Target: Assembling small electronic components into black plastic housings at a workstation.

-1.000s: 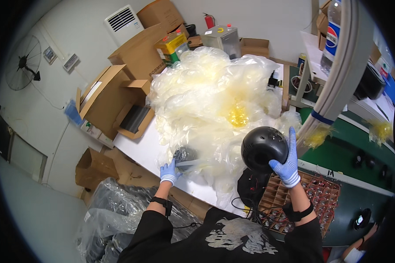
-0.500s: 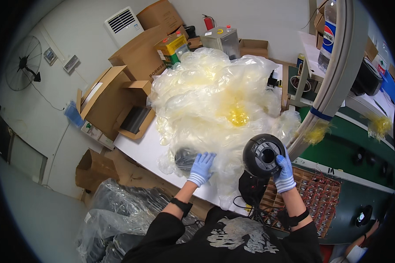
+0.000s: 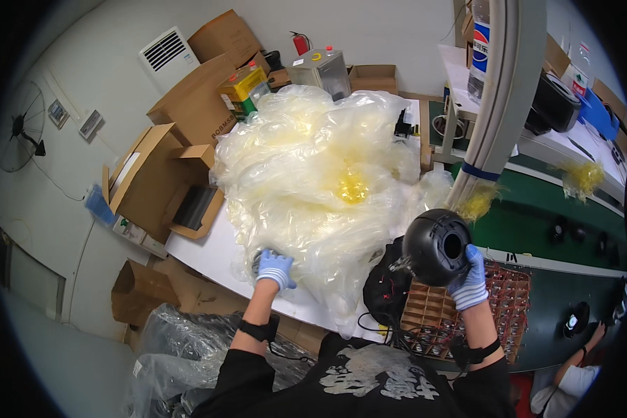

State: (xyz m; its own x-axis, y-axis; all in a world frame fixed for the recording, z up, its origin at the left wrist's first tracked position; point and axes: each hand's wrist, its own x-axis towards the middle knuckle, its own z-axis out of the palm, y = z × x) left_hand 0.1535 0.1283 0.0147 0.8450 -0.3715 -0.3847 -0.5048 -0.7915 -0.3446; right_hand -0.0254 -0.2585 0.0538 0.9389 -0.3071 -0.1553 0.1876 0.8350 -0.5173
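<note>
In my right hand (image 3: 472,280), gloved in blue, is a round black plastic housing (image 3: 428,244) with a dark hole facing right. Fingers and thumb grip its right side, above a divided cardboard tray. My left hand (image 3: 275,269), in the same kind of glove, is curled at the near left edge of a big heap of clear plastic bags (image 3: 292,202). Something dark and rounded (image 3: 258,259) shows beside those fingers, partly covered by the plastic. What exactly they hold is hidden.
The divided cardboard tray (image 3: 425,306) with red-wired parts lies right of a black bag (image 3: 383,289). An opened carton (image 3: 188,209) stands left of the white table (image 3: 202,244). A metal post (image 3: 494,118) rises at right. Another person's hand (image 3: 595,336) is at lower right.
My left hand has moved left and slightly down along the plastic and its fingers have curled. The housing in my right hand has turned, its hole now facing right. The view has shifted.
</note>
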